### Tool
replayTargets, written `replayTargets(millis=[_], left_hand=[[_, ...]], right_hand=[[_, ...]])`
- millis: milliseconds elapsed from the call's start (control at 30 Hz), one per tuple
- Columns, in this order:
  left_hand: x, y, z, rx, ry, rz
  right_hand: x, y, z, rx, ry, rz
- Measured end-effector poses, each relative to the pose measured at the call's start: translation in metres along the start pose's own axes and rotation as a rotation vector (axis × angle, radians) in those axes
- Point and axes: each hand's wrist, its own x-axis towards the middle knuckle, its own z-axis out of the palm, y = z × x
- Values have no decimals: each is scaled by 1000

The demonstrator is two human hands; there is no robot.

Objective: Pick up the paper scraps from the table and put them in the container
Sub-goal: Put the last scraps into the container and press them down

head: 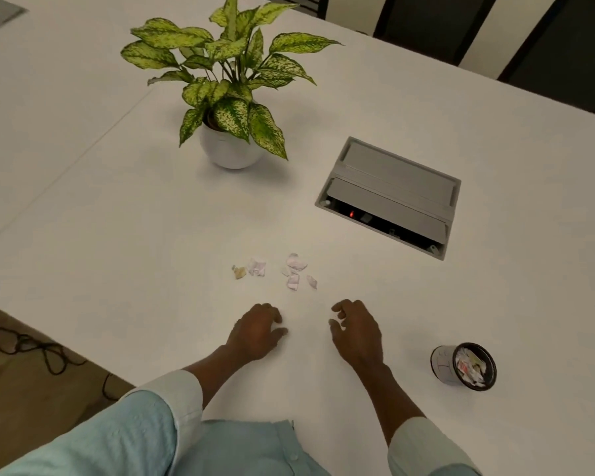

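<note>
Head view looks down on a white surface (pixel 117 218) with both hands side by side near its front edge. The left hand (pixel 256 333) lies palm down, fingers curled loosely with the tips at or just above the surface, thumb pointing toward the right hand; its grip is released and holds nothing. The right hand (pixel 358 331) is also palm down, wrist slightly raised, fingers bent and spread apart, thumb angled inward; its grip is released too and empty. Both forearms reach forward from rolled pale-blue sleeves (pixel 165 400), the left coming in at a slant from the lower left, the right more straight from below. The scraps (pixel 292 269) lie just beyond the fingertips, apart from both hands: a small cluster of pinkish-white pieces ahead of the gap between the hands, with a white piece and a yellowish bit a little to the left. The container (pixel 461 367), a small grey cup with a dark rim, stands to the right of the right hand, well apart from it, already holding paper pieces. Farther back stand a potted plant (pixel 231 97) in a white pot and a grey cable box (pixel 392 194) set into the surface, its flap partly raised.
</note>
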Motion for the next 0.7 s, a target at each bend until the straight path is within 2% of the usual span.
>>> replayTargets(millis=[167, 300, 700], left_hand=[[20, -22, -31, 3, 165, -185], [39, -35, -47, 23, 213, -322], [85, -24, -37, 19, 188, -269]], right_hand=[[32, -26, 18, -184, -200, -98], [65, -44, 28, -238, -247, -157], [116, -79, 59, -466, -275, -251]])
